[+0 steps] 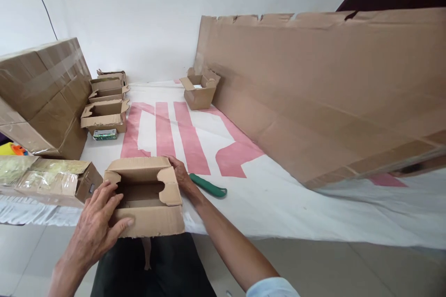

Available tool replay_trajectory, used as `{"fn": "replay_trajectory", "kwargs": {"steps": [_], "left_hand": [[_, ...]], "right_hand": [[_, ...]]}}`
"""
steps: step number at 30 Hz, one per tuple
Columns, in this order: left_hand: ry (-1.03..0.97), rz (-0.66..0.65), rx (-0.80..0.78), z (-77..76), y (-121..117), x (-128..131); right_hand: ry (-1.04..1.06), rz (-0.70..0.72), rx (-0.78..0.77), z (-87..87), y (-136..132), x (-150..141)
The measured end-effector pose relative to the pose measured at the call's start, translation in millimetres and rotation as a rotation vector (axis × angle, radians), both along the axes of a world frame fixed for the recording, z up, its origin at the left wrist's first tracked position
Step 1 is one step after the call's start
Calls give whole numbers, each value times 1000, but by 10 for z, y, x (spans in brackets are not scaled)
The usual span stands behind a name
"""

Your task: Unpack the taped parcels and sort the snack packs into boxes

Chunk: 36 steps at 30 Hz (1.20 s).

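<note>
An open-topped cardboard box (153,222) is at the front edge of the cloth-covered table, its flaps folded outward. My left hand (99,216) grips its left side, fingers over the left flap and thumb on the near flap. Around the far right corner, my right hand (179,171) is closed on the box, with its fingertips partly hidden behind it. A green-handled tool (208,186), perhaps a folding knife or cutter, lies just right of my right forearm.
Several open small boxes (106,123) line the left, with a small green-and-silver packet (105,134) before them. A taped carton stack (45,97) and a long taped box (49,178) stand left. Another small box (200,95) sits by a large cardboard sheet (313,93).
</note>
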<state>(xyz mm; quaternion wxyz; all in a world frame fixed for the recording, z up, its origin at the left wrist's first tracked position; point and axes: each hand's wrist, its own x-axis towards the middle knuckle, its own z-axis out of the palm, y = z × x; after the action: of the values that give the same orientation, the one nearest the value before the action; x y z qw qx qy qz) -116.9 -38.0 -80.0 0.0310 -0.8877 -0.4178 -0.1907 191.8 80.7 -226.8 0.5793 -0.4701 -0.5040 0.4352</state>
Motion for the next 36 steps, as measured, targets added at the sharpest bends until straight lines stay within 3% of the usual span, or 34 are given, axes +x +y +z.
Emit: {"fn": "replay_trajectory", "kwargs": {"steps": [8, 14, 19, 25, 30, 36], "left_hand": [[-176, -5, 9, -127, 78, 180], [-229, -30, -27, -108, 74, 362], [-234, 51, -112, -9, 177, 351], [-269, 218, -231, 24, 299, 419], [-309, 318, -306, 2, 177, 437], [-265, 323, -274, -9, 21, 448]], "right_hand": [[123, -61, -61, 275, -134, -14], [104, -114, -10, 537, -391, 249], [-166, -84, -19, 775, -720, 394], [-492, -129, -1, 986, -1104, 117], [-662, -144, 144, 1057, -1355, -33], [-706, -159, 209, 966, -1523, -3]]}}
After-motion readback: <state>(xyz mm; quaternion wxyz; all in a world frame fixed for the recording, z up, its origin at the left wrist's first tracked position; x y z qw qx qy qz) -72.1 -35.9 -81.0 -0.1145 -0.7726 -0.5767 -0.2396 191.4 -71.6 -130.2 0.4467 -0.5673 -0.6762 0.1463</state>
